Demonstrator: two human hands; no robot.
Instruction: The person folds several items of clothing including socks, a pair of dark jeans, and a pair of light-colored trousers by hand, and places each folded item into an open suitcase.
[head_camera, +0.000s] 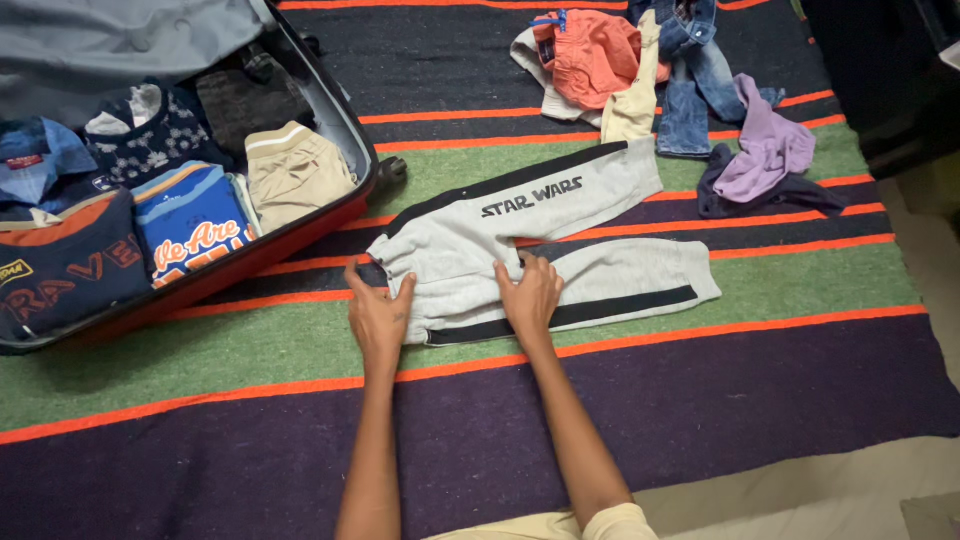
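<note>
Both hands were down on the grey pants (540, 245) — spread flat, pinching nothing. The left hand (378, 318) pressed the waistband end at the left; the right hand (530, 297) lay on the near leg, just right of it. The pants lay on the striped rug (700, 400), long axis running left to far right, legs stretching away from both palms. The open suitcase (340, 120) of folded clothes sat close on the left — a loose pile of clothes (690, 90) lay farther off, beyond the legs.
</note>
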